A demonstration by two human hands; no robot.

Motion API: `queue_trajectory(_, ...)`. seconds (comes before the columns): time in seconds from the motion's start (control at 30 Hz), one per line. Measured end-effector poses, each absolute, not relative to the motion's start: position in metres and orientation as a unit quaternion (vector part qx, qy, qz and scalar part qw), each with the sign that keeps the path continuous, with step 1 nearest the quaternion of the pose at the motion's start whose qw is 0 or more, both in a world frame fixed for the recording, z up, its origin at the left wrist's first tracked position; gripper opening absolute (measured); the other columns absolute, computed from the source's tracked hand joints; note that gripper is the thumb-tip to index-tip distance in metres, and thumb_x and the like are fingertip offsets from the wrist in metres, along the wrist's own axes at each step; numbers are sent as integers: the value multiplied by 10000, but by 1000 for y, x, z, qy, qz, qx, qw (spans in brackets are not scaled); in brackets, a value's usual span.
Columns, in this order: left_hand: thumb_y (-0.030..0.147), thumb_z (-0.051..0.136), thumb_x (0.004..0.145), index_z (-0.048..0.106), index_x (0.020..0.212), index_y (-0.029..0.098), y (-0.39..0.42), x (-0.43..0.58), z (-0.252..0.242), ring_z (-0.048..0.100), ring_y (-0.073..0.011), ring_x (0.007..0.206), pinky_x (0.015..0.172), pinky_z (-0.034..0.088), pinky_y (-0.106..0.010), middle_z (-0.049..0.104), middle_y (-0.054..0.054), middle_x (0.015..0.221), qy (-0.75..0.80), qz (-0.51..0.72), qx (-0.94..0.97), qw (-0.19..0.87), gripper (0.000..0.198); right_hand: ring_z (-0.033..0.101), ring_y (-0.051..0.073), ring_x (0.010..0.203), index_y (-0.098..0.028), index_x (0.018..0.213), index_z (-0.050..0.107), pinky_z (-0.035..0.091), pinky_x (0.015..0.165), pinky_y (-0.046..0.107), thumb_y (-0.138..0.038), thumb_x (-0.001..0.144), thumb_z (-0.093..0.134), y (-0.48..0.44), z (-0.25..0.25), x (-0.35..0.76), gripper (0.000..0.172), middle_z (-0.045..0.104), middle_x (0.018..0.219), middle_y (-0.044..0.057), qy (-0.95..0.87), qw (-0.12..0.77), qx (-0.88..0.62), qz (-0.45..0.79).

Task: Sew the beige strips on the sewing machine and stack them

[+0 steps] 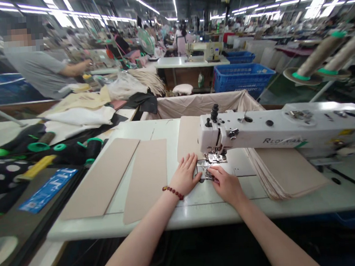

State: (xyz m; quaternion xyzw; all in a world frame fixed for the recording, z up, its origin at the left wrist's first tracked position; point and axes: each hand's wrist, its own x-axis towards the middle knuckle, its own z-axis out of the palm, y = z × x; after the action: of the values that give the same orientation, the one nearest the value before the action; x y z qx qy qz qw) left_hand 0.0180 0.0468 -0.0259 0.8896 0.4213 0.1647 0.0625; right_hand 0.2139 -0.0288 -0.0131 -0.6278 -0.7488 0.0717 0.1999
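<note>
Beige panel (187, 137), partly hidden by sewing machine (250, 130)

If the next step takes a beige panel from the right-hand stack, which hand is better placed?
Probably the right hand: by the presser foot, it is nearer the beige panel stack. The left hand lies palm down, farther off.

The pale tabletop (189, 214) carries a white sewing machine (256, 129), a beige panel (101, 179) at far left, a second panel (147, 177) beside it, a third panel (188, 136) by the machine's head, and a beige stack (289, 171) at right.
</note>
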Motion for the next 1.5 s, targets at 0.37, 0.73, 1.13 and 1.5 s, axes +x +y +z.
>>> queue_trajectory(0.37,609,541,822,360,1404,189,-50,6,4,385,-322,1311,1112,255,-507,449,-150,1398,411,137,899,54,741,600,191,1009,-209,1134,600,489,886,346,-118,827,431,-27,-20,225,361,641,1096,62,-696,381,-592,140)
queue_trajectory(0.73,192,378,964,532,1243,287,-135,-32,58,636,-196,1007,886,498,-321,664,-13,1144,429,154,855,247,332,519,149,1183,-256,1190,601,412,1010,322,-53,719,397,-73,24,206,552,575,1288,10,-786,312,-451,286)
queue_trajectory(1.13,361,632,856,656,1101,160,-98,-98,121,662,-183,842,727,501,-227,707,-70,987,478,395,419,663,318,571,183,773,-187,831,645,435,696,265,-510,838,574,-121,88,258,330,632,775,13,-662,256,-561,425)
queue_trajectory(1.5,317,680,823,668,1066,134,-85,-81,113,676,-165,730,663,523,-223,717,-78,891,464,380,360,714,305,539,158,727,-197,826,656,405,637,243,-517,838,578,-142,112,272,330,609,751,1,-646,225,-595,421)
